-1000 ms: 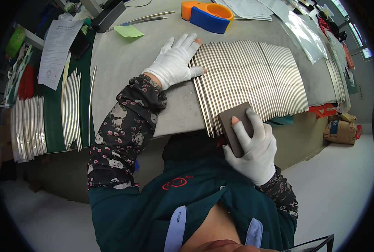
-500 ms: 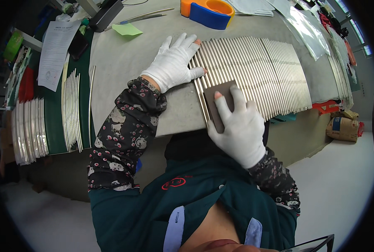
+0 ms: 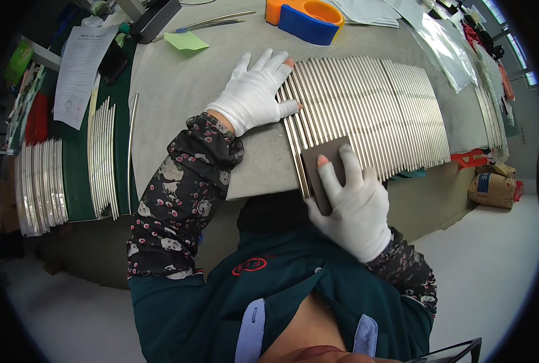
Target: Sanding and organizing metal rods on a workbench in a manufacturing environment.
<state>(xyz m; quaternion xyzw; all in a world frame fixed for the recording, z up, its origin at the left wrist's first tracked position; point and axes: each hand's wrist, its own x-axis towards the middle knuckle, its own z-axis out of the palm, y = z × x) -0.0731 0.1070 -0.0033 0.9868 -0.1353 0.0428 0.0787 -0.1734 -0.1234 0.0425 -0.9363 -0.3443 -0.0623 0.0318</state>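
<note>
A row of slim metal rods (image 3: 372, 109) lies side by side on the grey tabletop in front of me. My left hand (image 3: 254, 91), in a white glove with bare thumb and forefinger tips, rests flat with spread fingers against the row's left edge. A dark grey-brown rectangular block (image 3: 325, 158), which looks like a sanding sponge, sits on the near ends of the leftmost rods. My gloved right hand (image 3: 357, 209) grips this block, fingertips on its top and thumb along its left side.
At the far edge stands an orange and blue tape dispenser (image 3: 309, 24), with a green sticky note (image 3: 186, 40) to its left. More rods (image 3: 103, 157) and a wrapped bundle (image 3: 41, 187) lie on the green surface at left. Clear plastic bags (image 3: 448, 51) lie at far right.
My right hand has slid the block toward me and slightly right, down to the rods' near ends. My left hand stays at the row's left edge.
</note>
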